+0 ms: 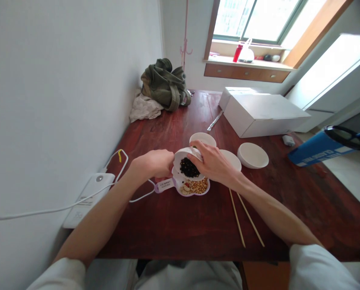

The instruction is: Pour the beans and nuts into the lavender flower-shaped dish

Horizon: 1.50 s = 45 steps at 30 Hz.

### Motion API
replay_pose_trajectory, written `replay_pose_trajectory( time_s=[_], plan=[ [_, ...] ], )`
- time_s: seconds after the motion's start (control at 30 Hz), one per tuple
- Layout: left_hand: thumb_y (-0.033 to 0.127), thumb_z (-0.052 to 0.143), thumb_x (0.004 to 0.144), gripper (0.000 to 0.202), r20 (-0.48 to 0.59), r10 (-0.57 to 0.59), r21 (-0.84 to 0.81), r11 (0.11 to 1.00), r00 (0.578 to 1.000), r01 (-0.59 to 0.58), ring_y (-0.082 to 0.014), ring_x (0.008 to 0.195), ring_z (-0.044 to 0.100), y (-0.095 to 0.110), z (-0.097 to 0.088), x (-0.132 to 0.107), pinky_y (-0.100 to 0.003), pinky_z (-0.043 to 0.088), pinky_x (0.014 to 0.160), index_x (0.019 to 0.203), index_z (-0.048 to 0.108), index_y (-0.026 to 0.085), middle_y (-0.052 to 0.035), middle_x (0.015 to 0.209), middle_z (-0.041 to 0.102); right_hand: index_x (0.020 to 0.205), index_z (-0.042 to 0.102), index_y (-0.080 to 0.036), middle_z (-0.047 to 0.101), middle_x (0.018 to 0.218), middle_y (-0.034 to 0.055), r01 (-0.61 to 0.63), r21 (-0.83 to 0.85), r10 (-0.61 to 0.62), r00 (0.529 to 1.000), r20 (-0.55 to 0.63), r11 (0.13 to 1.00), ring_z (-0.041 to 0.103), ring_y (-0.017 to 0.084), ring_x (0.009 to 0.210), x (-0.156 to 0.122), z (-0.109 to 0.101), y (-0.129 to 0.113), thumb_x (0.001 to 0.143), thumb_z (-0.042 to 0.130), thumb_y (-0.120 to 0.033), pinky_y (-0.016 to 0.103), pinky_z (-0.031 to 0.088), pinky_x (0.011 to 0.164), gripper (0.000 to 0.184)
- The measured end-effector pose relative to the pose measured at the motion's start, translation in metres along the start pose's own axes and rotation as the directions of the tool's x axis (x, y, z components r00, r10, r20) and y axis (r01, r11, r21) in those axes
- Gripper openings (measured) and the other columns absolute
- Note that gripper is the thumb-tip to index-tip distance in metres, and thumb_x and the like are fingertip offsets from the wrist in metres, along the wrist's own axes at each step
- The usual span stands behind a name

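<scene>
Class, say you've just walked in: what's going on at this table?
A person's right hand tilts a round white bowl of small black grains over a white, purple-rimmed, scalloped tray. Yellow kernels and paler pieces lie in the tray. The left hand is curled beside it, its fingertips hidden. Two thin wooden chopsticks lie nearby on the reddish-brown table.

Bright window (262, 19), outside seemingly overexposed

Dark table (180, 229) under chopsticks (237, 218), box (267, 108), (apparently) dish (194, 195).
</scene>
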<state>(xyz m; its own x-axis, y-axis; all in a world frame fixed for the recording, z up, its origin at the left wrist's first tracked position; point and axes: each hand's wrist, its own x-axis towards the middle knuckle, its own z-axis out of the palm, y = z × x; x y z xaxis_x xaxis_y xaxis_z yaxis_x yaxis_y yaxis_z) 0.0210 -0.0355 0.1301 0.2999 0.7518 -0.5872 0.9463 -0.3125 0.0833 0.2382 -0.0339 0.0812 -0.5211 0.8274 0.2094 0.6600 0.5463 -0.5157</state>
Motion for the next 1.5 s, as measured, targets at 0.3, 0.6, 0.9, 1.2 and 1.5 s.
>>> replay_pose_trajectory(
  time_s=[0.3,0.6,0.9,1.2,1.5],
  plan=[
    [0.031,0.071,0.093,0.021,-0.068,-0.081,0.019,0.996,0.994,0.082,-0.0264,0.082,0.08,-0.008,-0.005,-0.007,-0.035,0.056,0.078,0.077,0.08,0.02,-0.011,0.082,0.083,0.136,0.059,-0.018,0.077,0.13,0.018,0.017,-0.098,-0.016,1.0,0.006,0.995,0.074,0.032,0.106,-0.007,0.005,-0.007,0.113,0.048,-0.045,0.037,0.048,0.084,0.037],
    [0.035,0.073,0.097,0.019,-0.165,-0.12,0.104,0.985,0.979,0.138,-0.0349,0.101,0.081,-0.01,-0.005,-0.009,-0.039,0.058,0.082,0.1,0.085,0.019,-0.0172,0.102,0.085,0.139,0.054,-0.016,0.075,0.135,0.0203,0.028,-0.215,-0.03,1.0,-0.007,0.976,0.076,0.034,0.105,-0.009,0.007,-0.014,0.115,0.042,-0.046,0.039,0.048,0.079,0.04],
    [0.037,0.073,0.098,0.021,-0.171,-0.139,0.118,0.98,0.975,0.16,-0.0363,0.108,0.081,-0.009,-0.005,-0.011,-0.04,0.059,0.086,0.103,0.085,0.02,-0.018,0.111,0.085,0.141,0.056,-0.016,0.074,0.132,0.02,0.056,-0.286,-0.063,0.998,-0.016,0.957,0.074,0.033,0.1,-0.01,0.008,-0.014,0.115,0.042,-0.049,0.038,0.048,0.075,0.044],
    [0.038,0.073,0.099,0.023,-0.186,-0.142,0.125,0.978,0.972,0.167,-0.038,0.111,0.081,-0.009,-0.006,-0.012,-0.042,0.06,0.09,0.106,0.084,0.019,-0.0197,0.115,0.085,0.151,0.053,-0.017,0.073,0.135,0.02,0.158,-0.357,-0.185,0.982,-0.043,0.921,0.073,0.034,0.105,-0.011,0.006,-0.005,0.109,0.052,-0.047,0.038,0.051,0.074,0.052],
    [0.04,0.071,0.1,0.026,-0.235,-0.111,0.131,0.981,0.966,0.144,-0.0413,0.109,0.081,-0.007,-0.001,-0.014,-0.047,0.059,0.09,0.106,0.083,0.018,-0.0203,0.113,0.084,0.149,0.05,-0.017,0.075,0.137,0.0203,0.22,-0.305,-0.297,0.926,-0.232,0.927,0.072,0.034,0.118,-0.009,-0.008,0.008,0.108,0.057,-0.051,0.042,0.058,0.086,0.053]
  ],
)
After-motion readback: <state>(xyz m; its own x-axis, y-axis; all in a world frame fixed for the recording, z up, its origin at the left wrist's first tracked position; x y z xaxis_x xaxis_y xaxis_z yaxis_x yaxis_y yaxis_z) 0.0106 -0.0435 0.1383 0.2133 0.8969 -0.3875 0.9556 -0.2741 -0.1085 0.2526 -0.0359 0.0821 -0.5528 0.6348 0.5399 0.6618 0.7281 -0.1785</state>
